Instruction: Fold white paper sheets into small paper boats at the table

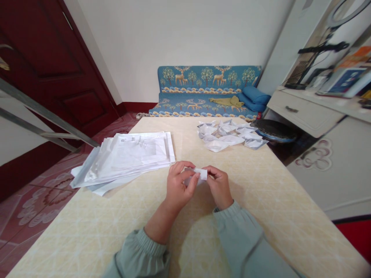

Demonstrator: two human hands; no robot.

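Pale yellow and faintly patterned, the table bears a broad, uneven stack of flat paper sheets on the left, apparently still to be worked, and towards the far right a smaller cluster of crisp, angular folded paper pieces that look done. Nearer the wearer, between the two groups, the left hand pinches a small white paper strip between thumb and fingers while the right hand holds its other end with bent fingertips; its narrow, flattened shape suggests a piece only partly folded.
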